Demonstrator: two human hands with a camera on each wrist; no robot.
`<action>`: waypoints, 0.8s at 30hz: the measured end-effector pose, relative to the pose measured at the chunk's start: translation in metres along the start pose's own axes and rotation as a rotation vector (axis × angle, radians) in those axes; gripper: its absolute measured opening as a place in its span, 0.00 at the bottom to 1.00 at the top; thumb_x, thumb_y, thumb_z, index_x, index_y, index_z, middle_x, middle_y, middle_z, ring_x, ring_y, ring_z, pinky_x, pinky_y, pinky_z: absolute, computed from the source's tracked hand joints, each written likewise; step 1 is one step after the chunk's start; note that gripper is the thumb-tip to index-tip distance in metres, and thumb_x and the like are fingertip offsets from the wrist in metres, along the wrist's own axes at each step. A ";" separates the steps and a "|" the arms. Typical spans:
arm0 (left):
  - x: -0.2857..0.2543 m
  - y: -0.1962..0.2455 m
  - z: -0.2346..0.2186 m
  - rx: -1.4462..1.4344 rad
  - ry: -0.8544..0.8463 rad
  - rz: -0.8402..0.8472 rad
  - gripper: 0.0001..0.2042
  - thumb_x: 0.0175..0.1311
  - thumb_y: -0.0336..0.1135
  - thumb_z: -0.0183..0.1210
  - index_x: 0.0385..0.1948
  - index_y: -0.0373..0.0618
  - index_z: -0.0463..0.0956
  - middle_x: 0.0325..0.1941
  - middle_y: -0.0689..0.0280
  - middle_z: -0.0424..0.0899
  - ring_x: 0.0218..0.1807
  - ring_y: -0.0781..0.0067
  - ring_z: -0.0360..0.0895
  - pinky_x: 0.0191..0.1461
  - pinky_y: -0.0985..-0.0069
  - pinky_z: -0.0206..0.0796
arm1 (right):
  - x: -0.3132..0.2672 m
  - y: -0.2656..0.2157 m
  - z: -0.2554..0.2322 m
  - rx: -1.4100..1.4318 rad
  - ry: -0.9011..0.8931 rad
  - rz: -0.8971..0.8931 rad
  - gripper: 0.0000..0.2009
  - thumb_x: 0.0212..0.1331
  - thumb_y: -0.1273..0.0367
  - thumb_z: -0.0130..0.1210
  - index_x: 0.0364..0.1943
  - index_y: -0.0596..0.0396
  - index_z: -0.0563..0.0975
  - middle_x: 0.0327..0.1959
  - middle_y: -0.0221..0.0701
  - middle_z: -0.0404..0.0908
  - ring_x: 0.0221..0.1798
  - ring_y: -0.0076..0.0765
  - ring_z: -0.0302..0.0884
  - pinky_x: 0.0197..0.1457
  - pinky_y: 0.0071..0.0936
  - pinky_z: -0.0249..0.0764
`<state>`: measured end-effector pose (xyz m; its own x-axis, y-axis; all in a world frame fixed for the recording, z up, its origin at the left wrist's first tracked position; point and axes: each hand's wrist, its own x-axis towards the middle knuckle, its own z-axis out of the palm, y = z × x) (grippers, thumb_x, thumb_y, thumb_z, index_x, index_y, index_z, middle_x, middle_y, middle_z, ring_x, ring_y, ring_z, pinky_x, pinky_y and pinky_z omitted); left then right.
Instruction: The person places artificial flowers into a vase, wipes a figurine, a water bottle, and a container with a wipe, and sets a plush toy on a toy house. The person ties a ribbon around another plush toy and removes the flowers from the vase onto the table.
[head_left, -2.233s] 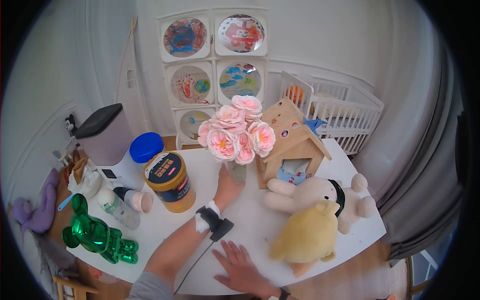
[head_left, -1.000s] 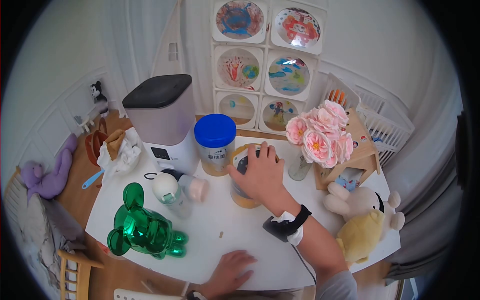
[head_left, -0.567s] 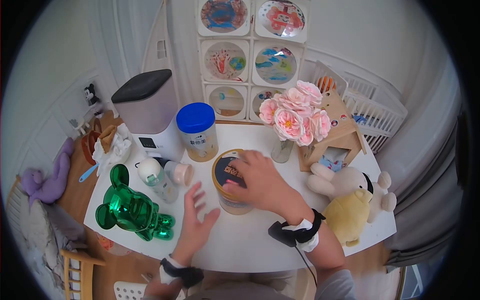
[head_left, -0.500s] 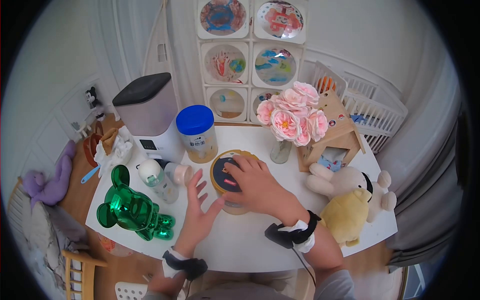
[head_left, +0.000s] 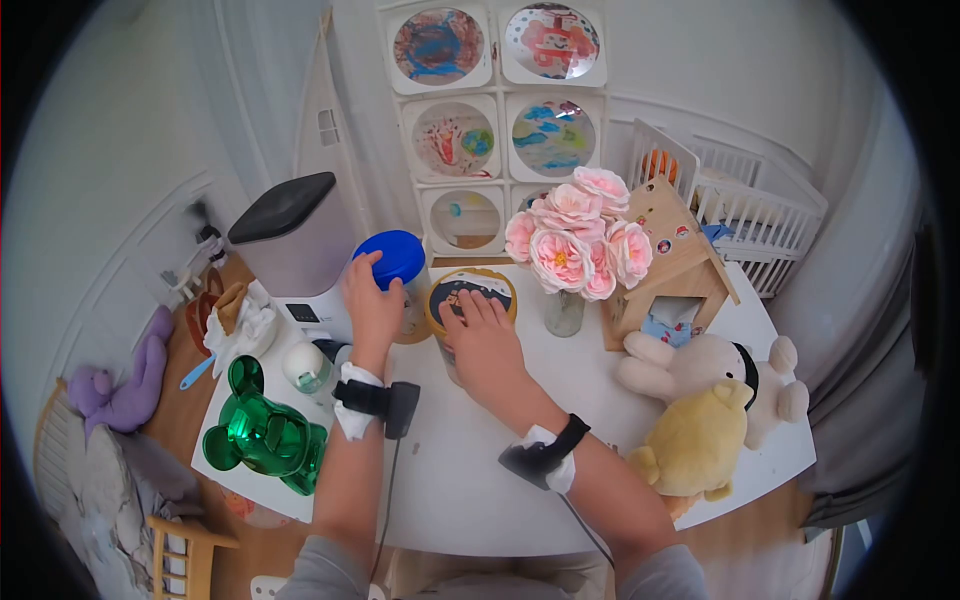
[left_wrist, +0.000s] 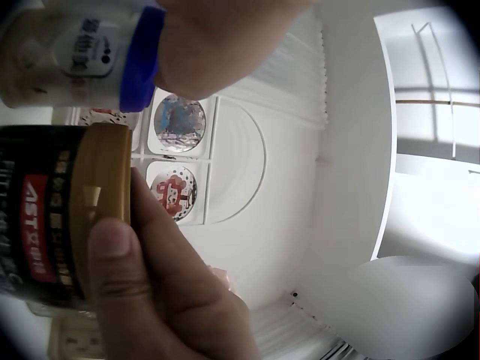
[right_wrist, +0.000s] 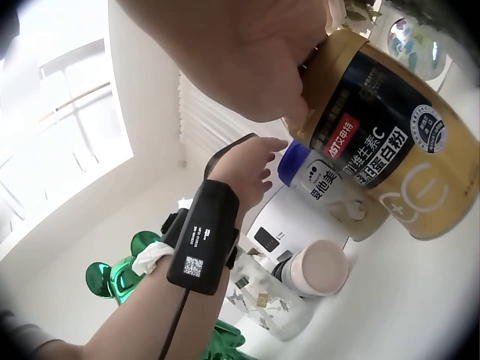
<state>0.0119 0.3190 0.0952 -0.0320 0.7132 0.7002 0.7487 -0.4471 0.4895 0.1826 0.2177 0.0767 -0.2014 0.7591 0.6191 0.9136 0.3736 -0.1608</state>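
My right hand (head_left: 482, 340) grips the gold-rimmed black lid of a protein powder tub (right_wrist: 405, 142) from above. In the left wrist view, the right thumb lies against the lid's gold side. Just left of it stands a clear jar with a blue lid (head_left: 400, 255). My left hand (head_left: 372, 305) is at the near left edge of that lid, its fingertips right at the rim. The blue lid shows nearly whole in the right wrist view, with no fingers wrapped round it. The left hand covers part of the jar's body in the head view.
Left on the white table (head_left: 450, 500) are a dark-lidded dispenser (head_left: 300, 240), a shiny green bear figure (head_left: 265, 435) and a bottle (right_wrist: 270, 300). Rightward stand a vase of pink roses (head_left: 565, 250), a wooden house (head_left: 665, 270) and plush toys (head_left: 695, 440).
My left hand has gone from the vase to beside the tub, then up to the blue lid. My right hand has taken hold of the tub, which now sits farther back, beside the jar.
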 end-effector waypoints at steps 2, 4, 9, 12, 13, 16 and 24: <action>0.007 -0.002 0.011 0.137 0.012 0.022 0.29 0.56 0.35 0.65 0.62 0.44 0.68 0.68 0.49 0.69 0.71 0.43 0.60 0.73 0.57 0.52 | 0.009 0.004 0.005 -0.014 0.003 0.009 0.21 0.64 0.67 0.48 0.62 0.57 0.72 0.65 0.49 0.71 0.70 0.50 0.65 0.75 0.50 0.52; 0.010 0.004 0.020 0.345 -0.034 0.019 0.34 0.55 0.41 0.67 0.67 0.51 0.66 0.71 0.53 0.67 0.73 0.39 0.56 0.74 0.53 0.50 | 0.016 0.008 0.008 -0.069 -0.012 0.033 0.22 0.64 0.66 0.49 0.62 0.55 0.72 0.65 0.47 0.71 0.71 0.48 0.64 0.75 0.49 0.52; 0.017 0.002 0.019 0.336 -0.153 -0.043 0.35 0.53 0.46 0.69 0.66 0.55 0.70 0.71 0.55 0.68 0.74 0.38 0.54 0.74 0.49 0.50 | 0.031 0.029 0.023 -0.073 0.054 0.017 0.23 0.62 0.66 0.54 0.62 0.52 0.73 0.66 0.43 0.71 0.71 0.45 0.63 0.75 0.48 0.52; 0.016 -0.002 0.012 0.267 -0.166 0.016 0.33 0.51 0.44 0.71 0.63 0.53 0.74 0.69 0.55 0.71 0.73 0.39 0.56 0.74 0.52 0.52 | 0.039 0.040 0.027 -0.021 0.085 0.000 0.23 0.60 0.66 0.57 0.61 0.52 0.73 0.65 0.42 0.72 0.70 0.45 0.64 0.74 0.47 0.53; 0.014 -0.002 0.009 0.235 -0.186 0.039 0.32 0.50 0.43 0.71 0.61 0.53 0.75 0.68 0.55 0.72 0.72 0.39 0.58 0.74 0.53 0.53 | 0.042 0.043 0.028 0.026 0.098 -0.017 0.23 0.60 0.67 0.58 0.60 0.52 0.74 0.64 0.42 0.73 0.69 0.45 0.65 0.73 0.47 0.54; 0.011 -0.002 0.010 0.215 -0.179 0.047 0.33 0.50 0.42 0.71 0.63 0.56 0.73 0.70 0.57 0.70 0.74 0.45 0.56 0.72 0.49 0.52 | 0.049 0.047 0.032 0.036 0.126 -0.039 0.22 0.59 0.67 0.58 0.59 0.53 0.74 0.63 0.42 0.73 0.68 0.45 0.66 0.72 0.47 0.55; 0.005 0.003 0.009 0.245 -0.133 0.055 0.31 0.50 0.40 0.71 0.61 0.52 0.75 0.68 0.55 0.71 0.72 0.41 0.59 0.72 0.54 0.56 | 0.053 0.046 0.030 0.048 0.102 -0.039 0.20 0.61 0.67 0.56 0.59 0.54 0.75 0.63 0.42 0.73 0.68 0.46 0.65 0.72 0.46 0.54</action>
<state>0.0202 0.3262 0.0960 0.0881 0.7634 0.6399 0.8853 -0.3545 0.3009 0.2033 0.2906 0.0793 -0.1968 0.6861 0.7004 0.8875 0.4282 -0.1701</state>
